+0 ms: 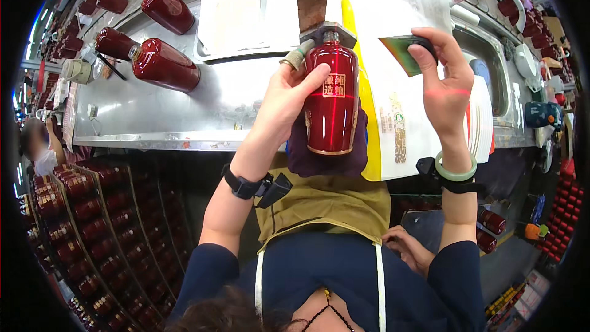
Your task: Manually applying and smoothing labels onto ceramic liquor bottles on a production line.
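My left hand (pixel 286 98) is closed round the side of a glossy dark red glass bottle (pixel 332 117), thumb on its front near the gold square label. A tan finger cover sits on one fingertip. The bottle lies with its neck away from me, at a dark metal bracket (pixel 338 29), its body over a dark purple cloth pad (pixel 326 165). A thin red light line runs down it. To the right, my right hand (pixel 447 80) pinches a thin, dark, flat piece (pixel 401 52) with a green-orange sheen and black grip, apart from the bottle.
Several red bottles (pixel 166 67) stand at the left of the metal bench (pixel 215 117). White sheets (pixel 405 6) over a yellow edge lie right of the bottle, near a sink (pixel 482 43). Racked bottles (pixel 92 209) fill the lower left. Another hand (pixel 409 249) shows behind my right arm.
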`<state>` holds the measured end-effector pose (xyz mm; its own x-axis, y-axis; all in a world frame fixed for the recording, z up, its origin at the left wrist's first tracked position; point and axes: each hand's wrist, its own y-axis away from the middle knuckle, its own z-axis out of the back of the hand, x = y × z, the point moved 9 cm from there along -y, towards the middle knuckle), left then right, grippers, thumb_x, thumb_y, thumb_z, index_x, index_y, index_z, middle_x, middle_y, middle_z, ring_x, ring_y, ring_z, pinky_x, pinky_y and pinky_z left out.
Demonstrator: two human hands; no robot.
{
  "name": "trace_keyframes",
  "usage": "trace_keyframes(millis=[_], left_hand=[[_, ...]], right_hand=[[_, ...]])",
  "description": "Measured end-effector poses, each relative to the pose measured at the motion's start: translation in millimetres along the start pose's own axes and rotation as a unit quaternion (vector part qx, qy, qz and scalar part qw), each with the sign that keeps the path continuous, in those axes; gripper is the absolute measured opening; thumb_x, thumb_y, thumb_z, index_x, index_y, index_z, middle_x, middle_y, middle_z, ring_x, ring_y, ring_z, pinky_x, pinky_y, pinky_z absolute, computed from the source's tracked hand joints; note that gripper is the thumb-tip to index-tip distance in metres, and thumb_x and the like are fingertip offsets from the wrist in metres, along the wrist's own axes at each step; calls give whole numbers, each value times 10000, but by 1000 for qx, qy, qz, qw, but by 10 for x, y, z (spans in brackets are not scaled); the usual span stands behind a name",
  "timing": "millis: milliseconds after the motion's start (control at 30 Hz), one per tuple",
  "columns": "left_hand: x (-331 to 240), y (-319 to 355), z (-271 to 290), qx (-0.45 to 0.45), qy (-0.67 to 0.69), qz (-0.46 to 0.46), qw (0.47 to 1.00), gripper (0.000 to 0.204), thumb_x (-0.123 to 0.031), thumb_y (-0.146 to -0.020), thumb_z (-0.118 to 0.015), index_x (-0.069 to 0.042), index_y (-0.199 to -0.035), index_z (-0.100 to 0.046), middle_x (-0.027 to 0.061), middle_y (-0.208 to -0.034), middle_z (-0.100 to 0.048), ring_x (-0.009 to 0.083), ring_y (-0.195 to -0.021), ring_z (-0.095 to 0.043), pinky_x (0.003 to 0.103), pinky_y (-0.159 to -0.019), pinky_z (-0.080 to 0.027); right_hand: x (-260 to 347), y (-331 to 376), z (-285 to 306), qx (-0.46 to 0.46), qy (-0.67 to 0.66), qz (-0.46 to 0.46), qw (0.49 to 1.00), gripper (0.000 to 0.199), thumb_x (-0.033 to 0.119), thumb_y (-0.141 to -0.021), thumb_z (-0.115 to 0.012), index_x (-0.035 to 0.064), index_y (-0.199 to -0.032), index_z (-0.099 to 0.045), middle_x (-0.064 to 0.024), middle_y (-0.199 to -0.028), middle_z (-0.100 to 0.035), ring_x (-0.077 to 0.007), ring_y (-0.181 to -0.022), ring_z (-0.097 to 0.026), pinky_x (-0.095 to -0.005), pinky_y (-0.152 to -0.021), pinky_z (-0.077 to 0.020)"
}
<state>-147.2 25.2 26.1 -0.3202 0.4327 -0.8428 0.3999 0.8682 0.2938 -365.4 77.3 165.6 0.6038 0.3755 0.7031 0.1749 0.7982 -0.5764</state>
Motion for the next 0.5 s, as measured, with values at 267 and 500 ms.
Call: trace_keyframes(millis=[267,500], left_hand=[[-30,220,-3,35,16,-42,998,674,-162,-1018,-666,33,-1564,-322,135,-1494,-522,196,-1355,-524,358,-1169,-399],[-126,361,170,-48,-107,-64,991,724,-531,-1105,-373,73,-1501,-432,178,-1459,-544,245,-1317,-532,397,-1129,-404]], right_hand=[[167,242,-596,140,-17,-2,990,204,29,-898,-747,34,-1100,-721,-122,-993,-746,-238,-897,-727,-331,-766,-567],[375,-72,-512,-1,175,238,955,156,48,-807,-740,70,-961,-741,-67,-872,-721,-241,-752,-655,-326,-761,-527]])
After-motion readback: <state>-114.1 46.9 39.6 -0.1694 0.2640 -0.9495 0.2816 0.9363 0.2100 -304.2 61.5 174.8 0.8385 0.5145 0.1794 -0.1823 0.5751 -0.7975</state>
